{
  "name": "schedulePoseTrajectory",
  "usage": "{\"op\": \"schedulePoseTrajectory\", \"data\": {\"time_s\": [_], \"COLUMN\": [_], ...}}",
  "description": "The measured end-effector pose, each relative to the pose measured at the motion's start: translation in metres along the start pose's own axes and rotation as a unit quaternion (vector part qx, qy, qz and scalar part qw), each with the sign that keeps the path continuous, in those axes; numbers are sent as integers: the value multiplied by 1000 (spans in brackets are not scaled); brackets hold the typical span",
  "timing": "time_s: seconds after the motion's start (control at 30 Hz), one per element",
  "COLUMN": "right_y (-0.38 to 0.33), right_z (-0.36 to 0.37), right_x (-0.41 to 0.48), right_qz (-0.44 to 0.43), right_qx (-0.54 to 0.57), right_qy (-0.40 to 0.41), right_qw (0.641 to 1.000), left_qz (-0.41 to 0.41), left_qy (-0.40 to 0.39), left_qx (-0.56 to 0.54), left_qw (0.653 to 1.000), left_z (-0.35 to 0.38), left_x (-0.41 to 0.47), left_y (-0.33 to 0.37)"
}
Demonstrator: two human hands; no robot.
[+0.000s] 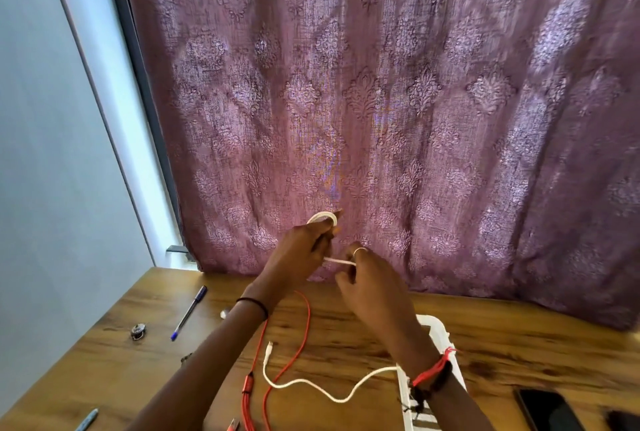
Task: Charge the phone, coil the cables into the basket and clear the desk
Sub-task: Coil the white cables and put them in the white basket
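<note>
Above the desk's [502, 344] far edge, the left hand [298, 247] grips a small coil of white cable [323, 217]; the right hand [374, 287] pinches its free strand. A slack pinch could let the loops spring open. Below, the red cable [306, 326] crosses a loose white length [311, 387] and may snag. The basket [440, 330] sits under the right forearm, the phone [547, 408] at the near right corner.

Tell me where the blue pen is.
In the head view, the blue pen lies on the left side of the desk, between a small metal object and the red cable.
</note>
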State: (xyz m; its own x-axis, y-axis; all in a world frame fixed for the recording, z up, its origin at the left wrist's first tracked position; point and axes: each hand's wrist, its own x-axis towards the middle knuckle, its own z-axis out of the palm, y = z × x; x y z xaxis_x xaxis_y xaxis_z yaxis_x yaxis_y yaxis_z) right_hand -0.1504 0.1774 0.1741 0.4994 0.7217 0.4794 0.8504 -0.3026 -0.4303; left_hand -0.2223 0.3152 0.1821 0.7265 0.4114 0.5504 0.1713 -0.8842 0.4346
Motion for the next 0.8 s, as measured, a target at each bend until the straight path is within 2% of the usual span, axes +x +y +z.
{"op": "schedulePoseTrajectory", "data": {"time_s": [0.17, 0.2, 0.27, 0.33, 0.4, 0.57, 0.67, 0.73, 0.8], "right_y": [15, 16, 17, 17, 16, 15, 12, 11, 10], "right_z": [-12, -15, -20, -24, -25, -16, -7, -1, 5], "right_x": [15, 18, 25, 29, 33, 42, 46, 47, 46], "right_qz": [-14, -23, -41, -54, -58, -18, 28, 42, 37], "right_qx": [42, 56, 87, 129, 175, 306, 392, 397, 369], "right_qy": [11, 26, 53, 73, 83, 85, 83, 90, 96], "right_qw": [999, 998, 994, 987, 979, 948, 916, 913, 924], "left_qz": [26, 21, -28, -84, -113, -153, -186, -194, -193], "left_qy": [-37, -53, -86, -112, -143, -191, -160, -132, -111], "left_qx": [64, 35, -135, -342, -457, -620, -732, -788, -816], "left_qw": [997, 998, 987, 929, 870, 745, 636, 569, 533], "left_z": [-10, -11, -13, -15, -15, -16, -12, -8, -4], "left_x": [0, -1, -1, -1, -1, 4, 7, 9, 10], "left_y": [-2, -2, -2, -1, -1, -6, -2, 2, 4]}}
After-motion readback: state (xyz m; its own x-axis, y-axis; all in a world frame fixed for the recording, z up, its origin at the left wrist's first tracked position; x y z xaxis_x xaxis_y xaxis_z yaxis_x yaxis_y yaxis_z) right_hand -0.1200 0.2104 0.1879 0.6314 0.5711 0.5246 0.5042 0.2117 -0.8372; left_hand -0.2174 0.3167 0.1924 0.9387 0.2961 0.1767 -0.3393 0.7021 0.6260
